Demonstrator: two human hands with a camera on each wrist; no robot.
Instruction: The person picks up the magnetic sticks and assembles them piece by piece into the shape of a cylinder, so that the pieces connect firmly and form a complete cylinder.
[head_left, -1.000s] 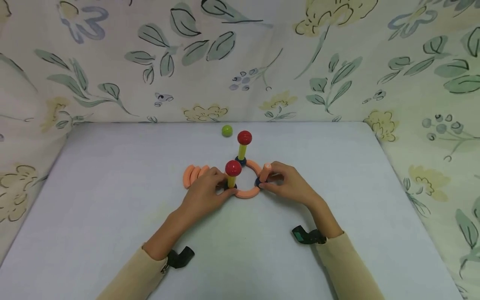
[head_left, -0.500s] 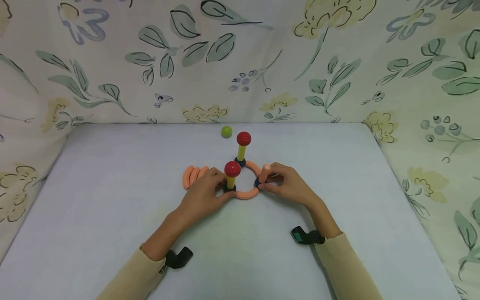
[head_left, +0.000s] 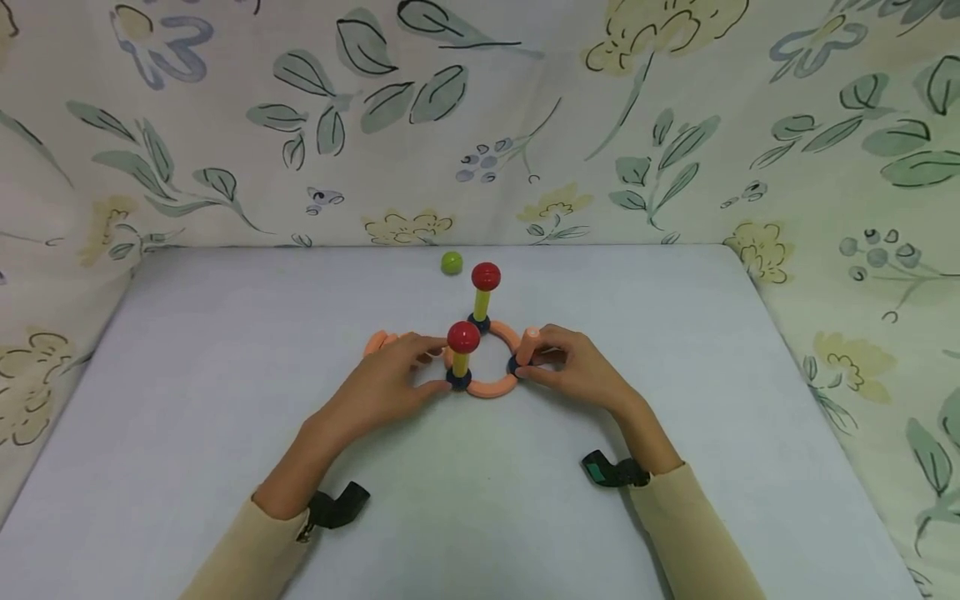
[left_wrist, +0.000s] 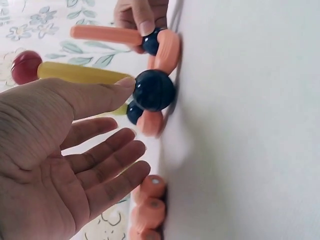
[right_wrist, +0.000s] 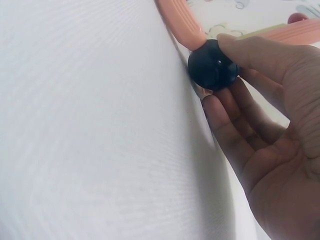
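Orange curved rods (head_left: 491, 389) and dark blue balls form a ring on the table. At its front left, a yellow rod (head_left: 460, 364) topped by a red ball (head_left: 463, 337) stands on a dark blue ball (left_wrist: 155, 90). Beside that ball is my left hand (head_left: 382, 387), fingers spread and nothing in its palm; the thumb tip is close to it, and I cannot tell if they touch. My right hand (head_left: 581, 367) pinches the ring's right dark blue ball (right_wrist: 213, 65) between thumb and fingers. An orange straight rod (head_left: 528, 346) rises from this ball.
At the ring's back, another yellow rod (head_left: 482, 305) carries a red ball (head_left: 486, 276). A green ball (head_left: 452, 263) lies behind, near the table's far edge. Loose orange curved rods (left_wrist: 151, 215) lie left of the ring, partly hidden by the left hand in the head view.
My left hand has let go of the front-left dark blue ball and drawn back a little to the left, over the loose curved rods. The right hand has kept its pinch.
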